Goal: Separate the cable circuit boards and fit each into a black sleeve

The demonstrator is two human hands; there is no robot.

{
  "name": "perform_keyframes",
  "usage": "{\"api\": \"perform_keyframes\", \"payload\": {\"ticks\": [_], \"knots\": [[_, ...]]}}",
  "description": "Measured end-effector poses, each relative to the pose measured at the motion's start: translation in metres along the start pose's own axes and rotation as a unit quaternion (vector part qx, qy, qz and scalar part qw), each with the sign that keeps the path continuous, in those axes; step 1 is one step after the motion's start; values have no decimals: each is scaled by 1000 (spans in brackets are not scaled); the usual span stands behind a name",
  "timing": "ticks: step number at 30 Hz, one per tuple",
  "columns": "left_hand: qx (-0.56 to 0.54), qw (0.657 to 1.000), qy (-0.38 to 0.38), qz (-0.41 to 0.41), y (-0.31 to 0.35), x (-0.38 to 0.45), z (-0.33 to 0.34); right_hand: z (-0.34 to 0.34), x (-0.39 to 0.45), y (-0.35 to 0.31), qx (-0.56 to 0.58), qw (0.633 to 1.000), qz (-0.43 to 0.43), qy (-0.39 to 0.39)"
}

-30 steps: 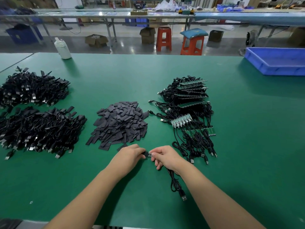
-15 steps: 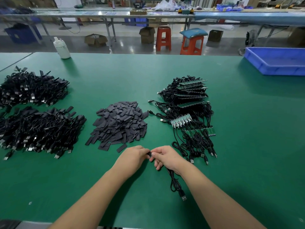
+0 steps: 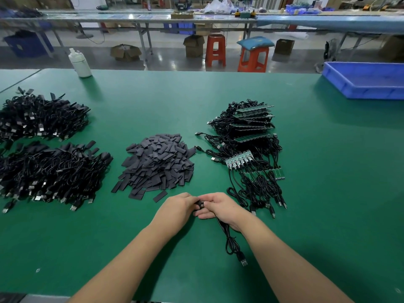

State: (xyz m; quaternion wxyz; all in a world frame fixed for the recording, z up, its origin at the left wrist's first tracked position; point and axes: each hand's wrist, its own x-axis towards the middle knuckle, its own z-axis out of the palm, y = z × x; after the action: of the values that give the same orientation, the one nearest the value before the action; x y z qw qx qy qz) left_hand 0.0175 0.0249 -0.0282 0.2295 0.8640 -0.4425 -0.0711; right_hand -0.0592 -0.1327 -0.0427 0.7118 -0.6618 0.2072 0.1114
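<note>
Board: a small green circuit board sits between the two hands at near centre, mostly covered; only a speckled sliver shows.
Sleeve: a black sleeve, matte and flat, is on the board's left end, just beside the left fingertips.
Left hand: the left hand has its fingers curled, pinching the sleeve.
Right hand: the right hand has its fingers curled round the board and cable end.
Cable: a thin, glossy black cable runs from under the right hand toward the near edge, loops, and ends in a metal USB plug lying on the table.
Sleeve pile: a heap of loose sleeves, flat dull rectangles, lies just beyond the left hand.
Board stack: uncut panels of green boards with tangled cables lie to the right and farther away; one strip of joined boards lies nearer.
Finished piles: two tangled mounds of sleeved cables lie at the left.
Table: smooth green mat.
Tray: a blue plastic tray is at far right.
Bottle: a white plastic bottle stands at far left.
</note>
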Motion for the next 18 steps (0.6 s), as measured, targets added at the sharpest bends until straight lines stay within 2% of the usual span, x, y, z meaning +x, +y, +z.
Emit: {"api": "perform_keyframes", "payload": {"ticks": [9,13,18], "knots": [[110,993,-44,27,7,7,6,0,-3,1,-41,999,-13,0],[180,980,-86,25,15,8,7,2,-5,0,-1,1000,-21,-6],[147,986,-71,24,14,7,13,5,-10,-4,23,999,-34,-13]]}}
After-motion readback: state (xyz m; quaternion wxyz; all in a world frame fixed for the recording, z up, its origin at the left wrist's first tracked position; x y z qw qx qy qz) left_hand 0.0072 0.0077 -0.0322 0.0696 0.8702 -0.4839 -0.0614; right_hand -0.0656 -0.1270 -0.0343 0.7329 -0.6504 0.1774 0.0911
